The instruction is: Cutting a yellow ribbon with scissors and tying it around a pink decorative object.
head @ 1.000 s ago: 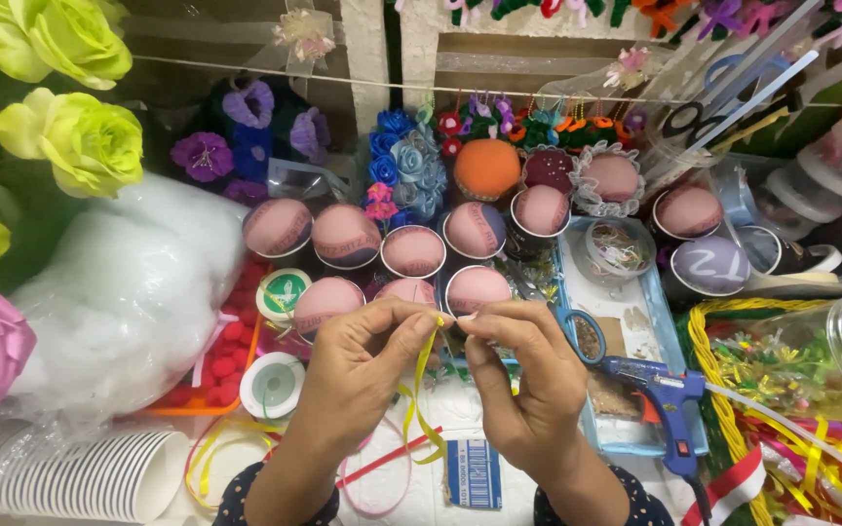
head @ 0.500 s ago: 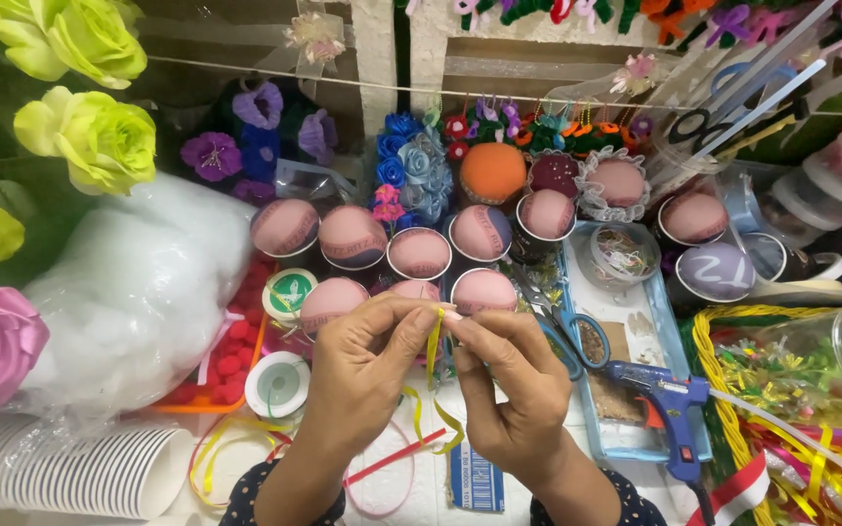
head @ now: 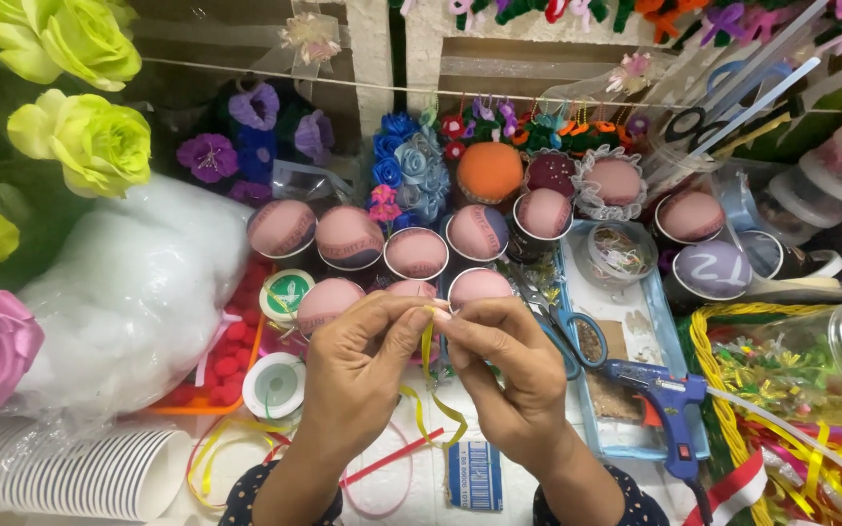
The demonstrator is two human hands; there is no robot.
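My left hand (head: 361,370) and my right hand (head: 506,375) meet fingertip to fingertip in the lower middle of the head view. Between them they pinch a narrow yellow ribbon (head: 428,375), which hangs down from the fingertips in a loose curl. Just behind the hands stand several paper cups topped with pink stuffed fabric domes (head: 415,251). More yellow ribbon (head: 209,458) and a thin pink strip (head: 392,456) lie on the table under my wrists.
A blue glue gun (head: 669,404) and blue-handled scissors (head: 567,331) lie right, by a light blue tray (head: 679,365). White stuffing in a bag (head: 129,292) and stacked white cups (head: 70,477) sit left. Ribbon spools (head: 275,385), fabric flowers (head: 90,136) and a clear jar (head: 830,370) crowd the edges.
The hands stay together on the yellow ribbon, with small finger shifts. The view has drifted slightly.
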